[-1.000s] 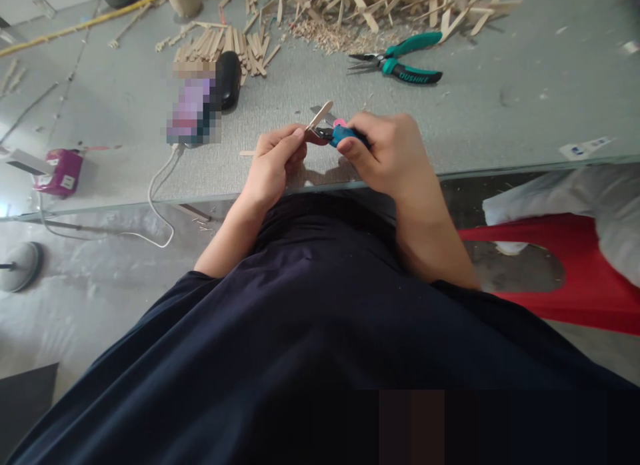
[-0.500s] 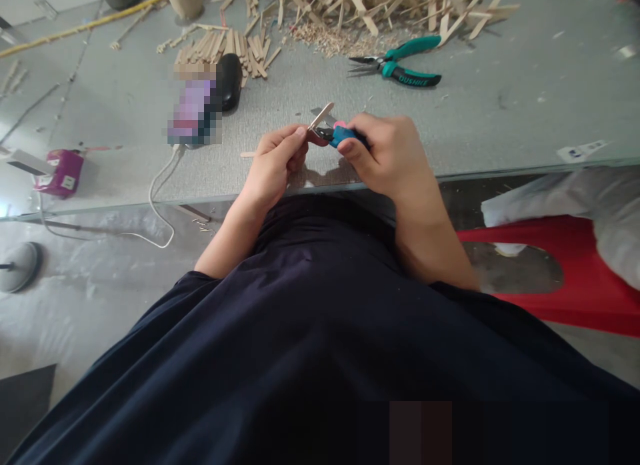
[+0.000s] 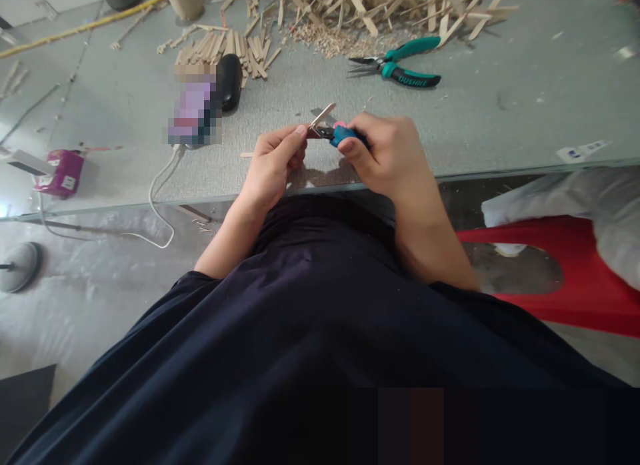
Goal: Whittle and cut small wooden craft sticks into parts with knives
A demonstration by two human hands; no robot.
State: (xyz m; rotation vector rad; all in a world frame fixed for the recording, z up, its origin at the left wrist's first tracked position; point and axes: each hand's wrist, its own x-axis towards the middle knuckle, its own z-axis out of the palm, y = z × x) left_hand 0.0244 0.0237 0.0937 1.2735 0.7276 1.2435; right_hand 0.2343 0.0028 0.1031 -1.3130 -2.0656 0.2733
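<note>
Between the thumb and fingers of my left hand (image 3: 274,159) is the lower end of a light wooden craft stick (image 3: 323,116), which slants up to the right. My right hand (image 3: 393,151) is closed around small blue-handled pliers (image 3: 343,136), with a bit of pink showing by the handle. The metal jaws point left and meet the stick close to my left fingertips; whether they bite on it I cannot tell. Another stick (image 3: 247,155) lies on the table, partly behind my left hand.
Green-and-black long-nose pliers (image 3: 413,75) lie spread beyond my hands. Behind them is a big heap of wooden sticks (image 3: 365,11), with short cut pieces (image 3: 215,46) to its left. A phone (image 3: 193,111) on a white cable, a black oval object (image 3: 230,83) and a purple box (image 3: 63,173) are leftward. A red stool (image 3: 575,265) stands right.
Both hands stay in nearly the same place. The fingers of my left hand and the plier jaws have shifted very slightly at the base of the stick.
</note>
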